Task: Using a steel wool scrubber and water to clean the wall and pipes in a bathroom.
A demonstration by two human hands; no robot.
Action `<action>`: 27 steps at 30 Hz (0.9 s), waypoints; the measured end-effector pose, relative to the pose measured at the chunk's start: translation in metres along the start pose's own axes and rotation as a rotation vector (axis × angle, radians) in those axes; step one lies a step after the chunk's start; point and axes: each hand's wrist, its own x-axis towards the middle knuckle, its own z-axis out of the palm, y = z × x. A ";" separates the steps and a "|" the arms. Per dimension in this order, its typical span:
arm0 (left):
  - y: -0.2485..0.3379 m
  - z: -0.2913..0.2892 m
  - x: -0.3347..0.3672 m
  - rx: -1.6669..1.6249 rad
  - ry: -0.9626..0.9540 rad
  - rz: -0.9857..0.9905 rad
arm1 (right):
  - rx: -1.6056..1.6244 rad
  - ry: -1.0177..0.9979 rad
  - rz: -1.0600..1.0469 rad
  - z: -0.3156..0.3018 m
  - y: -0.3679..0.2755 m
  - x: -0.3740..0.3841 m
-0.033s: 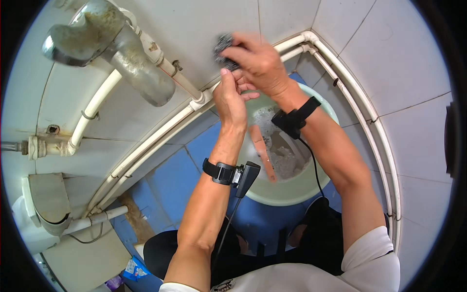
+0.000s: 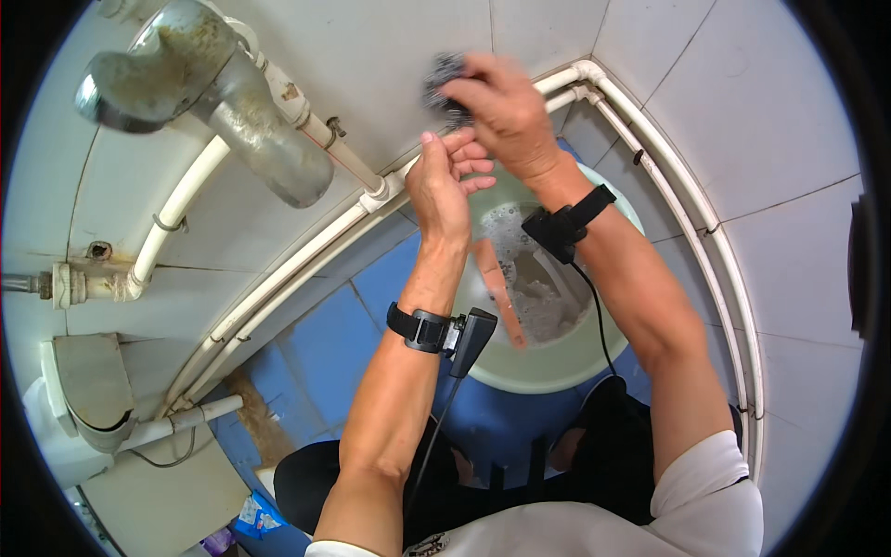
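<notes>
My right hand (image 2: 506,116) is closed on a grey metal scouring pad (image 2: 447,91), held up by the tiled wall and a little blurred. Just below and left of it is my left hand (image 2: 445,190), palm turned up. Its thumb points upward and its fingers are apart and slightly curled, with nothing visible in them. Beneath both hands stands a pale green basin (image 2: 534,381) of cloudy, soapy water. An orange-pink flat strip (image 2: 499,292) lies slanted in it. Beside the strip a greyish shape is partly hidden by foam.
White pipes (image 2: 306,246) run along the wall behind my hands and round the corner. A worn metal tap (image 2: 269,139) juts out at the upper left. Blue tiles (image 2: 320,348) cover the floor. A blue packet (image 2: 260,515) lies at the lower left. Black straps with cabled devices circle both wrists.
My right hand and the scouring pad have moved slightly right and up. The left hand stays almost in place, its fingers showing a little more.
</notes>
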 end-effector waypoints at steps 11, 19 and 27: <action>-0.024 -0.027 0.005 -0.134 0.246 0.087 | 0.077 0.384 0.589 0.050 -0.046 -0.016; -0.024 -0.008 -0.005 0.024 0.224 0.015 | -0.111 0.307 0.523 0.018 0.002 -0.034; -0.020 -0.006 -0.008 0.066 0.271 0.053 | -0.208 0.389 0.944 -0.005 0.050 -0.035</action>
